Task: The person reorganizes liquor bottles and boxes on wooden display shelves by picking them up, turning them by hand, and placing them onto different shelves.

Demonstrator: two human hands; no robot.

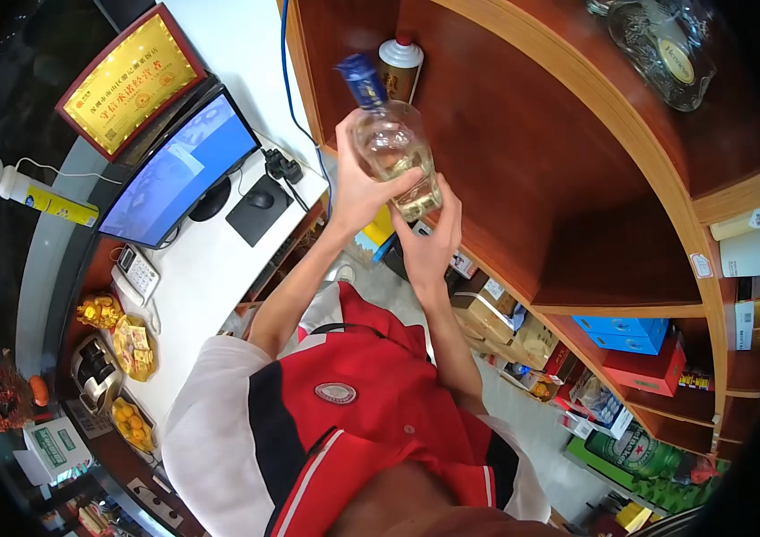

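A clear glass bottle [390, 148] with a blue cap is held up, tilted, in front of the wooden shelf [505, 134]. My left hand [365, 183] wraps round its side, with the thumb across the glass. At the bottle's base, the fingers of my right hand [432, 237] press against the lower end. Just behind the cap stands a white-topped bottle [399, 67] with a brown body on the shelf. Part of the bottle is hidden by my fingers.
To the left, a white desk [210, 291] bears a monitor [181, 170], a mouse [260, 199] and a telephone [136, 273]. Blue boxes [621, 334] and a red box [648, 365] sit in lower compartments at right. Cardboard boxes [487, 313] stand below the shelf.
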